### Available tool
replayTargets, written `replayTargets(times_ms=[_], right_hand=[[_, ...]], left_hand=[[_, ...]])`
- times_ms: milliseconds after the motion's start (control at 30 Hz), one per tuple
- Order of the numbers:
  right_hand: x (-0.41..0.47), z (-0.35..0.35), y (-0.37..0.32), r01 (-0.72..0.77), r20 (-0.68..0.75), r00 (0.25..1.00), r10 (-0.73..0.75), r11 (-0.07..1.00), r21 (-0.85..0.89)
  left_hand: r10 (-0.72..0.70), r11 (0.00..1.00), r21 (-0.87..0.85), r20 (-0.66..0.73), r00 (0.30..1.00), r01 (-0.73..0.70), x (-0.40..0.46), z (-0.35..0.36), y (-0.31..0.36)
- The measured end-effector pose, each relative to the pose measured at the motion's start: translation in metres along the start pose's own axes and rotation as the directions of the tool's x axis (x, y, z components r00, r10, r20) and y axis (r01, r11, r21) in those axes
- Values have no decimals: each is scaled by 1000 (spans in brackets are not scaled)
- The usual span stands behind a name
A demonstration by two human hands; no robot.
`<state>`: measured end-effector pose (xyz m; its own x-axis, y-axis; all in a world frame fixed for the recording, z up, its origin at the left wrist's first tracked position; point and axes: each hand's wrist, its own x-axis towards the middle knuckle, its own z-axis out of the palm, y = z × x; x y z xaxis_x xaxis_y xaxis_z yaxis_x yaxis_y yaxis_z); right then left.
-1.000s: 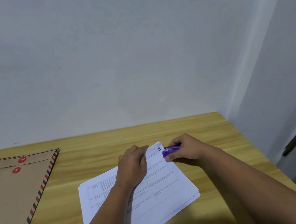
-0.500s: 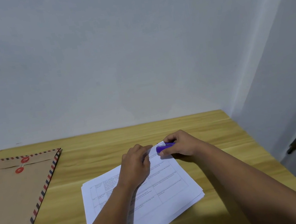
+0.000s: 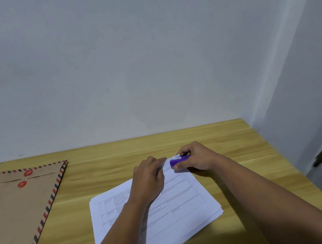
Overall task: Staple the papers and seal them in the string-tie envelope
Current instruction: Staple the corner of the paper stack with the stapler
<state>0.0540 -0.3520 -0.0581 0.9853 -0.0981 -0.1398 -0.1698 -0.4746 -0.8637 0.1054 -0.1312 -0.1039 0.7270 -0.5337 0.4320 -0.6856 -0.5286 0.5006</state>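
Stapling the far corner now!
Right hand [image 3: 196, 157] is squeezing the stapler [image 3: 178, 161] while left hand [image 3: 149, 178] is pressing the papers [image 3: 181, 201] flat, keeping sheets aligned.

Bare forearms [image 3: 263, 200], no sleeves

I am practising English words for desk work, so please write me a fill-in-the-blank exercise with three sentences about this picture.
1. The right hand grips a small stapler whose colour is ____.
2. The left hand rests on the stack of ____, near its far corner.
3. The brown envelope lies on the wooden table, on the person's ____ side.

Missing words: purple; papers; left
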Motion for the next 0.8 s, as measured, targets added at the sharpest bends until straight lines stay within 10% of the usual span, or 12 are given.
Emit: replayTargets(times_ms=[600, 800], right_hand=[[-10, -6, -4, -61, 21, 998, 64, 992, -108], [-38, -42, 26, -212, -271, 952, 140, 943, -256]], left_hand=[[-17, 1000, -19, 44, 999, 18, 1, 4, -5], [85, 994, 68, 73, 994, -90, 8, 13, -6]])
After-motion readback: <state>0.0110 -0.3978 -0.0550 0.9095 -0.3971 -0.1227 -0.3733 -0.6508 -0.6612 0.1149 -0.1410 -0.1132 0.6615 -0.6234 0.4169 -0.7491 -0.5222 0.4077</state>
